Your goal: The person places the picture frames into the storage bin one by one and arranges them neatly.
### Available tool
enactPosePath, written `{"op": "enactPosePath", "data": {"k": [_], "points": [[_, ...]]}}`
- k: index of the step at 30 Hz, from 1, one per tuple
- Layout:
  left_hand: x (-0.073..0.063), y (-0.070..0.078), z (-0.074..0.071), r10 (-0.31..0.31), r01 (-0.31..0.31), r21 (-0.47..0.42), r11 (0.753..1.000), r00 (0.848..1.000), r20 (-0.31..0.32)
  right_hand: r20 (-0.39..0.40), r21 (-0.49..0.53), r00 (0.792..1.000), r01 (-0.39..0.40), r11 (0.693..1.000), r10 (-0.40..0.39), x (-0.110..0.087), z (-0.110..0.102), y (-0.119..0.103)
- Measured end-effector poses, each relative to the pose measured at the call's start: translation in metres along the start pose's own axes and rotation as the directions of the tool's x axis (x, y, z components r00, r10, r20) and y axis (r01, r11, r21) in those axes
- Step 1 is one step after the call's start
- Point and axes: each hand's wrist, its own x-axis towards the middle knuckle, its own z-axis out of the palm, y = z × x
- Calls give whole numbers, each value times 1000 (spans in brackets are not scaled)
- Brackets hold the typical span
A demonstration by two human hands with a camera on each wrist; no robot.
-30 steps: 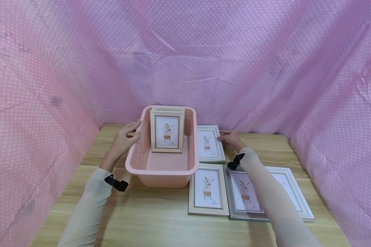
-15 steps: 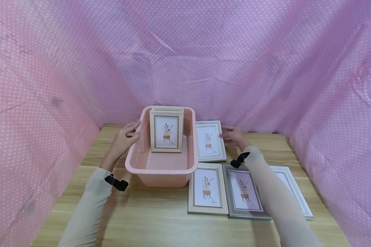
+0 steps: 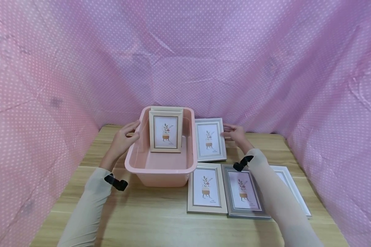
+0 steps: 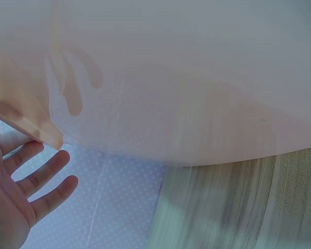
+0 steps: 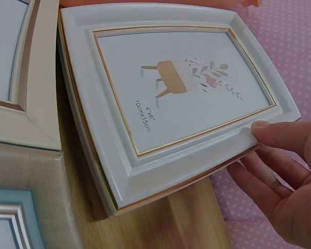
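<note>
My right hand (image 5: 295,171) pinches the right edge of a white picture frame (image 3: 209,140), thumb on its face and fingers beneath. In the right wrist view this white frame (image 5: 145,176) is tilted, its far edge raised, with a gold inner line and a printed plant drawing. My left hand (image 3: 123,141) rests against the left side of a pink plastic tub (image 3: 161,171). In the left wrist view its fingers (image 4: 44,174) are straight and spread beside the tub's wall (image 4: 197,119). A cream picture frame (image 3: 152,133) leans upright inside the tub, another frame edge showing behind it.
A cream frame (image 3: 191,188) and a grey-brown frame (image 3: 248,214) lie flat on the wooden table (image 3: 151,219) in front. Another white frame (image 3: 296,188) lies partly hidden under my right forearm. Pink dotted cloth (image 3: 185,61) closes off the back and sides.
The white frame's far edge has risen and the frame has tilted up, pinched by my right hand, which has moved slightly right and back. My left hand stays at the tub.
</note>
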Motion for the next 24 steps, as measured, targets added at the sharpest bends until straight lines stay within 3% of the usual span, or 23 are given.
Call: {"op": "enactPosePath", "data": {"k": [11, 19, 24], "points": [[1, 1, -1, -16, 16, -6, 1000, 1000, 14, 1, 96, 989, 150, 984, -151, -9, -10, 2], [0, 0, -1, -12, 12, -17, 1000, 1000, 4, 8, 12, 989, 148, 989, -148, -12, -11, -6], [0, 0, 0, 2, -2, -12, 1000, 1000, 0, 14, 13, 986, 169, 986, -169, -13, -12, -12]]}}
